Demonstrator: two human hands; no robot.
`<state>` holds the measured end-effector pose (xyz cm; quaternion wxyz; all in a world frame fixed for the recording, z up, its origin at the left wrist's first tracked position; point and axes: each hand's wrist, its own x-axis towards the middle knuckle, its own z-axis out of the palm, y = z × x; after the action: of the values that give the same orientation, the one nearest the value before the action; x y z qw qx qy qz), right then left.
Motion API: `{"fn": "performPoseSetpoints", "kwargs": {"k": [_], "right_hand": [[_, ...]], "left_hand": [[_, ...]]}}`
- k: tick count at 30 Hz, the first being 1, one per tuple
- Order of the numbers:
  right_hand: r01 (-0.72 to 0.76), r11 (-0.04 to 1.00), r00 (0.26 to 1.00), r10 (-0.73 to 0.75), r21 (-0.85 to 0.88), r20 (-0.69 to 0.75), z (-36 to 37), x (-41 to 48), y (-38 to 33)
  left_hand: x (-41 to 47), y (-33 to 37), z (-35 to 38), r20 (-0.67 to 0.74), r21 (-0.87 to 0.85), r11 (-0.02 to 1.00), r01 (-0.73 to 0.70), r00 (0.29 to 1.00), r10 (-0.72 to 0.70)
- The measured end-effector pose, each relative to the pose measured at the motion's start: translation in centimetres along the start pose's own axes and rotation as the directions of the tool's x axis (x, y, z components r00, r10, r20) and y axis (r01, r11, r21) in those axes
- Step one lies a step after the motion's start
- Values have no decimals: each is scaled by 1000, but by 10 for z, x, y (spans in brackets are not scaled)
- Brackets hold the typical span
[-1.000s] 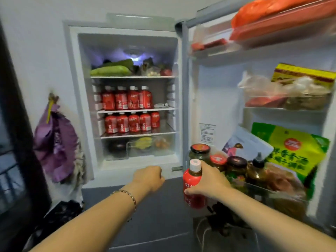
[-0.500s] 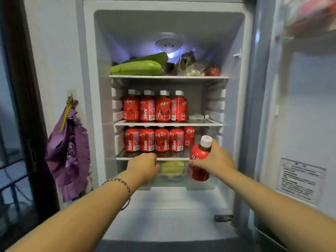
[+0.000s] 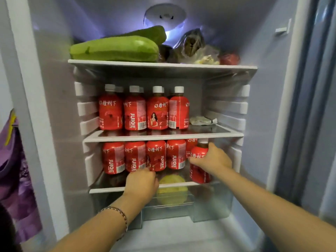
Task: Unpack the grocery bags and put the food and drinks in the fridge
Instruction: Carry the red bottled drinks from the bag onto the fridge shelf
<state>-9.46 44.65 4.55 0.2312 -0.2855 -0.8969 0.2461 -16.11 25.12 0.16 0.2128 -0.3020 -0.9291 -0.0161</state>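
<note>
The fridge (image 3: 276, 110) stands open in front of me. My right hand (image 3: 212, 159) grips a red juice bottle (image 3: 199, 174) with a white cap, upright at the right end of the lower shelf (image 3: 109, 189). A row of several matching red bottles (image 3: 135, 157) fills that shelf to the left. My left hand (image 3: 141, 181) is curled at the shelf's front edge, its knuckles against the bases of the middle bottles, with nothing seen in it. Several more red bottles (image 3: 157, 113) stand on the middle shelf (image 3: 209, 135).
Green marrows (image 3: 114, 49), bagged food (image 3: 192, 46) and a red fruit (image 3: 229, 59) lie on the top shelf. A small white packet (image 3: 202, 120) sits right of the middle bottles. A clear drawer (image 3: 211, 206) below holds a yellow fruit (image 3: 171, 193). A purple bag (image 3: 12, 166) hangs left of the fridge.
I have moved in close to the fridge. My right hand carried the bottle up onto the lower shelf's right end. My left hand rose to the shelf's front edge.
</note>
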Motion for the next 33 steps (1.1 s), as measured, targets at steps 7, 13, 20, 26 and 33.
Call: {"fn": "performPoseSetpoints", "kwargs": {"k": [7,13,20,26,33], "right_hand": [[21,1000,999,-21,6,-40,28,33,-2],[6,1000,1000,-6,-14,-27,49,34,3],[103,953,984,-55,-286,169,22,21,5],[228,930,951,-149,-290,269,-8,-39,6],[206,958,967,-169,-199,189,-83,-149,33]], "left_hand": [[-6,-3,12,-213,-78,995,-54,976,37],[-5,-3,25,-256,-109,993,-42,967,13],[-9,8,13,-102,-44,995,93,990,-97],[-18,24,-16,194,46,997,69,978,-77],[-91,85,-73,114,-234,971,-38,991,67]]}}
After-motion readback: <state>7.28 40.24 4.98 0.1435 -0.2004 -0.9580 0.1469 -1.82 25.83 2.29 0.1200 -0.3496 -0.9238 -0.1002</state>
